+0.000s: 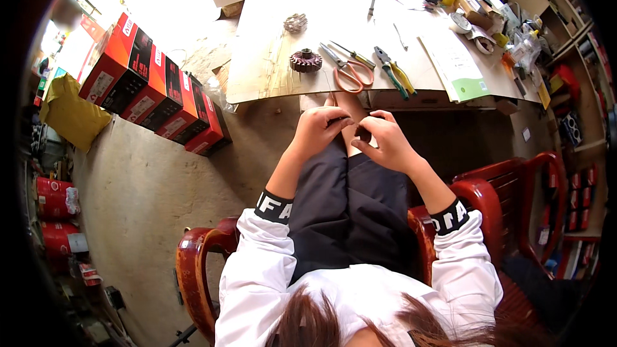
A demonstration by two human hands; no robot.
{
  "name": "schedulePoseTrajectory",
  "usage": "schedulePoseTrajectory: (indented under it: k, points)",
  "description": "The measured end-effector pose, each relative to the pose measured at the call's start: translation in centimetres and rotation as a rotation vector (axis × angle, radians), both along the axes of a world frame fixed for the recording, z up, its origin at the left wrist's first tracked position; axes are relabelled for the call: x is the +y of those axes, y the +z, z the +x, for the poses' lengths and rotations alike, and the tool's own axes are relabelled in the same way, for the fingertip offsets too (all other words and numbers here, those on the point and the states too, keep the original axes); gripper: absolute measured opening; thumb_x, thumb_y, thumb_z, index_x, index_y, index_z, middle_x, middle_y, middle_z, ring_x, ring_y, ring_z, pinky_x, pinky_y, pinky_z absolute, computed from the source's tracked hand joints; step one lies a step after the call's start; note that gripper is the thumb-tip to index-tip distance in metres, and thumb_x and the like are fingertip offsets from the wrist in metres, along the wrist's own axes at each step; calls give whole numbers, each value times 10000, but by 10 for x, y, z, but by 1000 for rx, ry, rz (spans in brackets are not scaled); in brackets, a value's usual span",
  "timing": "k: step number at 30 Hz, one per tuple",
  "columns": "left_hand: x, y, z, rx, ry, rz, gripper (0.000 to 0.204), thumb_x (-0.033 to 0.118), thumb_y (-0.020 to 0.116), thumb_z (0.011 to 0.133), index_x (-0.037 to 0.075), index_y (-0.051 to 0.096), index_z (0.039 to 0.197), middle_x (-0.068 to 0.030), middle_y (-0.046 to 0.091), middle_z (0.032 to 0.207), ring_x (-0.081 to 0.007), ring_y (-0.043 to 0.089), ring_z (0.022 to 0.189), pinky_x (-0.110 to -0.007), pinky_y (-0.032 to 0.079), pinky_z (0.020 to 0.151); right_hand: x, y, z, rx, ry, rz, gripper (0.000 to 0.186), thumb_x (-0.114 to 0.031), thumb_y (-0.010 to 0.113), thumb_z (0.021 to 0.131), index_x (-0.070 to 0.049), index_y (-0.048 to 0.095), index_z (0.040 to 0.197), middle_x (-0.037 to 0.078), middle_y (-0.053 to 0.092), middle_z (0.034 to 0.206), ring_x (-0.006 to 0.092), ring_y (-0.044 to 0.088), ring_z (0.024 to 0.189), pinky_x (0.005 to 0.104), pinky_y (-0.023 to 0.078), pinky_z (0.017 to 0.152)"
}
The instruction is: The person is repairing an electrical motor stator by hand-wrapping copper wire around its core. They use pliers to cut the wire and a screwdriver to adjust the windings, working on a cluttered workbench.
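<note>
Over my lap, just below the table edge, my left hand (321, 130) has thumb and fingertips pinched on something small and thin that I cannot make out. My right hand (385, 138) is curled around a small dark piece (364, 133), close beside the left fingertips. A thin wire-like line (328, 82) shows above my hands at the table edge. On the table (263, 71) lie a dark toothed round part (306, 60), a paler similar part (295, 22), orange-handled scissors (348, 76), a screwdriver (361, 58) and green-and-yellow pliers (395, 74).
A paper pad (453, 71) and piled tape rolls, bottles and tools (482, 19) occupy the table's right side. Red-and-black boxes (138, 90) and a yellow package (71, 112) stand left. My wooden armchair (193, 250), another chair (514, 205) and shelves (581, 122) surround me.
</note>
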State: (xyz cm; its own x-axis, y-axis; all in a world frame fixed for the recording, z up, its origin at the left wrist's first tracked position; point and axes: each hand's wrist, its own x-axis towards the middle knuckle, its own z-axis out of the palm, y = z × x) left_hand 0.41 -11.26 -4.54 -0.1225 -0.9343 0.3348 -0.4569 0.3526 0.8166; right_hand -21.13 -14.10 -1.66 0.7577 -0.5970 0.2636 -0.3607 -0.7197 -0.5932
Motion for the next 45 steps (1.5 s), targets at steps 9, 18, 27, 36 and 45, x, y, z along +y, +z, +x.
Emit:
schedulePoseTrajectory:
  k: [9,18,27,36,45]
  points:
    - [-19,-7,2,162,11,-95,138,59,654,886,-24,692,990,-148,711,925,-264,680,815,-322,527,737,-4,-1,17,-1037,170,1292,526,-389,418,1027,74,535,1247,137,604,1177,213,540,1127,306,361,1030]
    - [-18,-2,-11,-217,99,-80,174,103,617,900,40,676,1051,-177,678,879,-337,658,797,-391,517,700,-42,-4,38,-1206,118,1142,762,-574,294,1019,50,327,1455,144,404,1478,222,314,1419,334,182,1201]
    - [-28,17,4,-290,99,-218,99,131,645,855,54,673,911,-117,667,830,-315,639,789,-403,504,686,-38,-27,28,-144,-186,-165,336,-299,580,952,-10,545,1120,160,581,1072,338,540,1124,471,266,1131]
    - [-61,-6,19,-105,45,-283,103,48,672,827,33,719,918,-75,620,818,-245,545,824,-362,452,739,-43,-10,16,-564,-43,991,173,-187,616,956,-15,626,945,-17,597,818,48,545,746,207,431,691]
    - [-107,-41,76,-569,286,-104,672,50,702,768,128,485,1400,-69,463,1458,-282,391,1377,-404,355,1122,-66,-3,35,-1481,272,1416,502,-332,462,991,84,531,1264,171,605,1243,237,561,1148,357,299,1125]
